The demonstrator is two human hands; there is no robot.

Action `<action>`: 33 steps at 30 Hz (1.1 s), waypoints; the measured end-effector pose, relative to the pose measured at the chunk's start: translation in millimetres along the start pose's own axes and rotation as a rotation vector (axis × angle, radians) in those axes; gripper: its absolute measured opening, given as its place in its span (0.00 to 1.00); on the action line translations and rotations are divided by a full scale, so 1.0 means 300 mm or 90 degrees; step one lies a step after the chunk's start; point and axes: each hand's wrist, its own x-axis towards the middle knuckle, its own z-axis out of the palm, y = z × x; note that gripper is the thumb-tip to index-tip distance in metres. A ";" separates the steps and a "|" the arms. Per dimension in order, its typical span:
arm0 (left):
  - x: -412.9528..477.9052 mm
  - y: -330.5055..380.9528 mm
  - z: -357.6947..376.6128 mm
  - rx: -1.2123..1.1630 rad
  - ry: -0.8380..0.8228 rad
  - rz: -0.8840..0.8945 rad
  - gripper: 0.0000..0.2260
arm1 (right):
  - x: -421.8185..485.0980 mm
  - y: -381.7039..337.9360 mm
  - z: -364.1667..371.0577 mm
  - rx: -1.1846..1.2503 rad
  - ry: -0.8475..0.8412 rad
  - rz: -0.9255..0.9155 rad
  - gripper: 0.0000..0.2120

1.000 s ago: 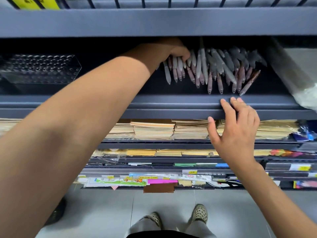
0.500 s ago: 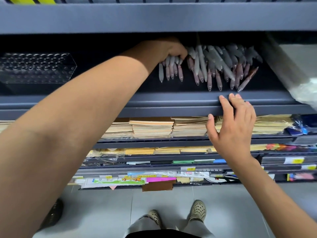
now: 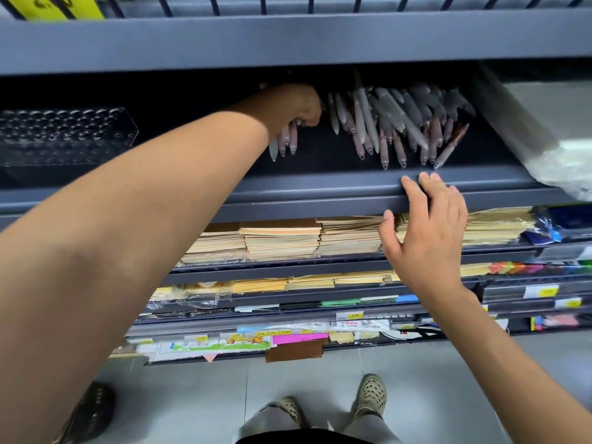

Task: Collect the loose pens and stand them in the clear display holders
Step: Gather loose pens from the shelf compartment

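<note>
1. The left hand [image 3: 298, 105] curls around a bunch of pens [image 3: 283, 141], tips poking out below the fist.
2. The right hand [image 3: 429, 229] rests flat, fingers straight, on the shelf lip [image 3: 320, 187] just before the loose pile [image 3: 400, 123].
3. The bunch hangs left of that pile; the clear holder [image 3: 64, 136] stands farther left.

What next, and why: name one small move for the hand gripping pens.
Probably carry the left hand leftward to the clear holder: it grips a bunch of pens apart from the loose pile, and the holder's holes look empty. The right hand rests on the shelf edge.
</note>
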 end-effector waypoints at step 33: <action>-0.072 -0.454 -0.022 0.014 0.026 0.283 0.36 | 0.359 -0.292 0.036 0.197 -0.314 -0.117 0.26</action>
